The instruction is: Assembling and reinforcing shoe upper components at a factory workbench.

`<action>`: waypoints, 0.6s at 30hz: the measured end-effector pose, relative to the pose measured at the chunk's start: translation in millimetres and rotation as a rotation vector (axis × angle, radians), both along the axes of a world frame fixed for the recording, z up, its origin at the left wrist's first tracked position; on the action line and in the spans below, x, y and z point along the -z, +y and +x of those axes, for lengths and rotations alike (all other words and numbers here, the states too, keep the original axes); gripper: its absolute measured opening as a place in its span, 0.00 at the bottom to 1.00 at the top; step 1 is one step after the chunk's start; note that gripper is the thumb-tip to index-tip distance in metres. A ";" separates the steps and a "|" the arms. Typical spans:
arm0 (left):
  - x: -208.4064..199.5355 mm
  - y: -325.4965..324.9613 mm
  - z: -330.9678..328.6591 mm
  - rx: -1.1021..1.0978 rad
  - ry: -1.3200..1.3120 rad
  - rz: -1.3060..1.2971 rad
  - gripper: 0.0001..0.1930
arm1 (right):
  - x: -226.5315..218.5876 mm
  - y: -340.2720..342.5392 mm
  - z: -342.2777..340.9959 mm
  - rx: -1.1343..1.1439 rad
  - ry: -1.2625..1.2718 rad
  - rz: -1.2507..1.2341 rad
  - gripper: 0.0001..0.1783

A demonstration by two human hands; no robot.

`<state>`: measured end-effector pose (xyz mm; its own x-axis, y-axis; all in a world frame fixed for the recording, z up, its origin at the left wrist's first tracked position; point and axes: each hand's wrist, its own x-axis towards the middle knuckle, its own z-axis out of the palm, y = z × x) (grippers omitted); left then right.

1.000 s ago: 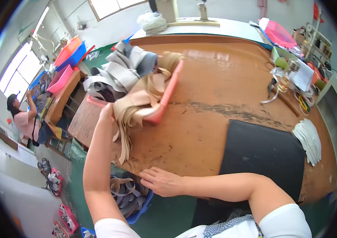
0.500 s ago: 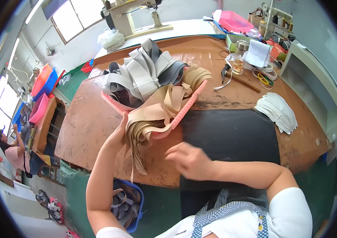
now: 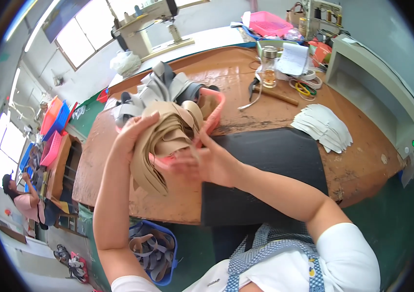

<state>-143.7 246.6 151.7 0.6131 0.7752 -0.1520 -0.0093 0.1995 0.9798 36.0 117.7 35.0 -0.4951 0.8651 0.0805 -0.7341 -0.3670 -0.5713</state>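
Their left hand (image 3: 136,134) is clasped around one side of the tan strips (image 3: 163,131), which curl into a loose bundle with ends hanging down. Their right hand (image 3: 214,163), thumb apart from the blurred fingers, is on the bundle's near right side; from where I stand I can't tell whether it touches them, and I make out nothing in its grasp.

That bundle is up over the near end of the pink basket (image 3: 217,109), on the left part of the table (image 3: 102,170). I'd say only the gathering is done so far: the tan strips are together in the hand, not yet set down. Grey strips (image 3: 156,92) sit behind them in the basket, no hand on them.

To the right, a black mat (image 3: 270,155) covers the near edge, with white pieces (image 3: 322,127) fanned out just beyond its right end. On the floor at the near left, a blue bin (image 3: 174,260) holds other strips (image 3: 153,250), in a tangle.
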 end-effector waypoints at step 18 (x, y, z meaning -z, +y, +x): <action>19.4 -30.8 186.4 0.059 -0.103 0.219 0.20 | -126.7 125.3 236.8 0.759 -0.404 0.140 0.18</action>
<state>42.7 215.8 132.3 0.6620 0.7451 0.0808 -0.1057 -0.0139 0.9943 272.8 243.0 161.7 0.1979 0.9682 0.1532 -0.4829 0.2323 -0.8443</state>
